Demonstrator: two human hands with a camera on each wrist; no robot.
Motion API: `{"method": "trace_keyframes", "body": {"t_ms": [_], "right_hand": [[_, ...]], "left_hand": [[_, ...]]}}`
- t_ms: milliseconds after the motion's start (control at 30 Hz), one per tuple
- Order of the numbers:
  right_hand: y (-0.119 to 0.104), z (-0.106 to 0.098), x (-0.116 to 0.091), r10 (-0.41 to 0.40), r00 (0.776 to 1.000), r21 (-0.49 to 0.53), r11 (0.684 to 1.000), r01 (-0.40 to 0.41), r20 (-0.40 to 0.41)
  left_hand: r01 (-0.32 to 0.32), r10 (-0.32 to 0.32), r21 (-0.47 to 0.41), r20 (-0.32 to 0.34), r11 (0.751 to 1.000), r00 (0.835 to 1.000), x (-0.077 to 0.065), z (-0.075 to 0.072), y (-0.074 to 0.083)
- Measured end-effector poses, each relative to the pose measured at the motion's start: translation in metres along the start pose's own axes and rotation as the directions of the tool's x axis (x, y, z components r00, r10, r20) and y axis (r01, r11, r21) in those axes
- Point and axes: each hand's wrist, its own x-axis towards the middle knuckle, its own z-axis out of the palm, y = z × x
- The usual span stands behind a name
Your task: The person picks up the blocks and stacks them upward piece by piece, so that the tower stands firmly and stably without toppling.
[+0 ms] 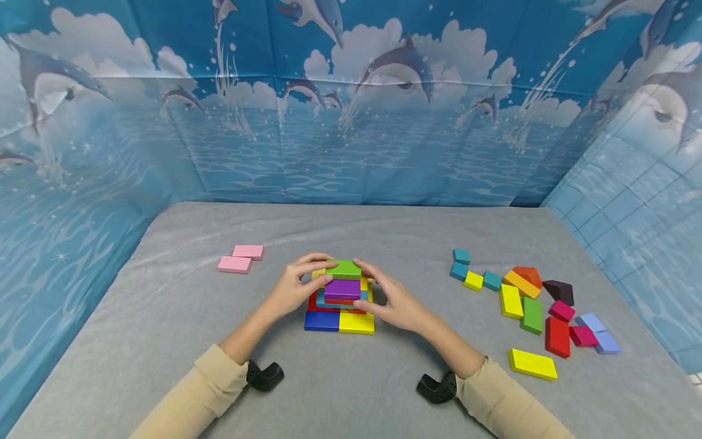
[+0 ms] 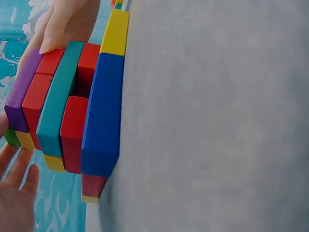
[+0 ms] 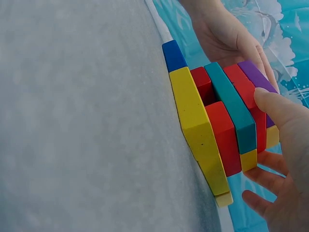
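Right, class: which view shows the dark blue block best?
The left wrist view: the dark blue block is largest, its long side uncovered. The head view shows it small; the right wrist view, a short patch beyond a yellow block.

Forearms (image 1: 247,335) slant inward — left hand (image 1: 299,283), right hand (image 1: 396,300) facing each other — thumbs (image 1: 366,306) spread from forefingers (image 1: 367,268).

Beige sleeves (image 1: 189,393), turned-back cuffs (image 1: 222,364), curved black mounts (image 1: 265,377) at the forearms
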Motion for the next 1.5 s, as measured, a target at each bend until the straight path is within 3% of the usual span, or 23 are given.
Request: {"method": "trace_keyframes", "body": {"t_ms": [100,267,567,700,800,933,1067,1267,1367,1500], "right_hand": [[0.003,0.001,0.000,-0.015,1.000,-0.005,1.000,0.015,-0.005],[0.026,0.006,0.002,-0.031,0.999,-0.015,0.999,0.031,-0.015],[0.015,0.000,0.001,-0.014,1.000,-0.011,1.000,0.014,0.017],[-0.001,-0.019,-0.004,0.014,1.000,-0.008,1.000,-0.014,0.023],[0.006,-0.039,-0.014,0.027,0.999,-0.062,0.998,-0.029,-0.030],[0.029,-0.067,-0.042,0.057,0.991,-0.145,0.987,-0.075,-0.123],[0.041,-0.092,-0.084,0.102,0.978,-0.204,0.969,-0.139,-0.181],[0.051,-0.116,-0.148,0.177,0.954,-0.349,0.902,-0.256,-0.241],[0.054,-0.122,-0.176,0.227,0.940,-0.340,0.889,-0.306,-0.253],[0.061,-0.126,-0.206,0.244,0.939,-0.287,0.907,-0.309,-0.241]], "left_hand": [[0.014,-0.014,-0.030,0.024,0.999,1.000,-0.002,0.001,-0.012],[0.059,-0.056,-0.025,0.119,0.998,0.991,-0.005,0.005,-0.041],[0.093,-0.090,-0.023,0.135,0.995,0.987,-0.004,0.008,-0.044],[0.102,-0.098,-0.029,0.134,0.994,0.986,-0.004,0.008,-0.044],[0.119,-0.115,-0.021,0.134,0.993,0.984,-0.005,0.008,-0.044],[0.126,-0.122,-0.021,0.139,0.992,0.983,-0.006,0.007,-0.043],[0.124,-0.119,-0.031,0.142,0.992,0.983,-0.005,0.007,-0.043],[0.127,-0.121,-0.035,0.143,0.991,0.982,-0.006,0.007,-0.044],[0.136,-0.130,-0.035,0.142,0.990,0.981,-0.005,0.007,-0.044],[0.138,-0.132,-0.035,0.140,0.990,0.981,-0.005,0.007,-0.044]]}}
